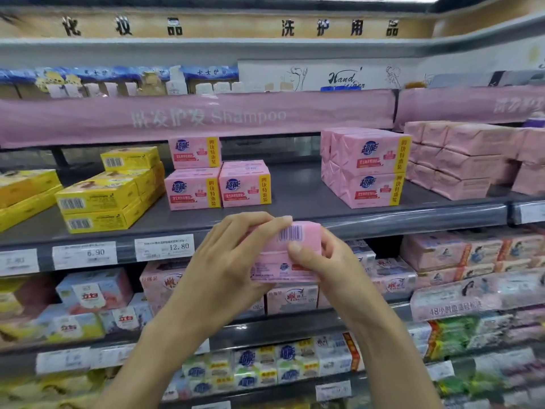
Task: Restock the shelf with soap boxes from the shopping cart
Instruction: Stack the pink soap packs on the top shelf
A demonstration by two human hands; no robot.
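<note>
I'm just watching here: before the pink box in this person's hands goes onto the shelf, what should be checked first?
1. Grip: left hand and right hand both hold the pink soap box: ok.
2. Landing spot: bare shelf lies between the left pink boxes and the right pink stack: ok.
3. Same product as those boxes: the colour matches, but the held box's print is blurred: cannot tell.
4. Facing: its barcode side faces up, while the shelved boxes show logo fronts: not ok, it probably needs a turn.
5. Path: nothing shows between the box and the shelf edge: ok.
</note>
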